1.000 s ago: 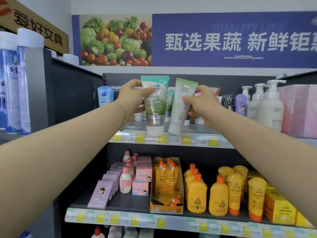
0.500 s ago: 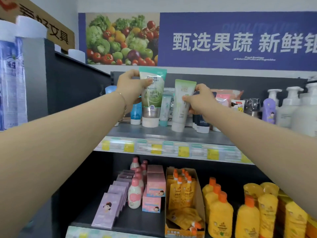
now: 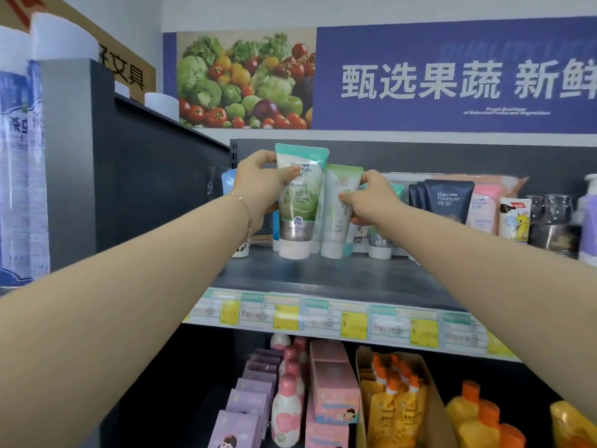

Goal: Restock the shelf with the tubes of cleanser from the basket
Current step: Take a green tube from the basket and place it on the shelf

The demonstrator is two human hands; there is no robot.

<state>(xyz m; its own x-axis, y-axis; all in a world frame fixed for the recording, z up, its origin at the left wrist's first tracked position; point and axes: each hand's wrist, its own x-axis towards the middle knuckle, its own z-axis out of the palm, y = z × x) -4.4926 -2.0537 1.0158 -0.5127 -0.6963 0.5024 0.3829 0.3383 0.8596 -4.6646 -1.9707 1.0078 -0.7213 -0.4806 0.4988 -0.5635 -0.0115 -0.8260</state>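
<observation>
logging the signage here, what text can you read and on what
"甄选果蔬 新鲜" on the blue banner, cut off at right
"文具" on the brown sign
"Pure Fountain" on the dark tube
"泡" on the teal tube in the left hand
Too blurred: price tags, the banner's small print, the pale tube in the right hand

One left hand (image 3: 258, 185), one right hand (image 3: 374, 202), one teal tube (image 3: 300, 205), one pale tube (image 3: 332, 227).

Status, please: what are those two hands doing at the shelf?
Left hand grips the teal-topped tube, cap down at the shelf. Right hand grips the pale green tube beside it. Other tubes stand close behind.
</observation>
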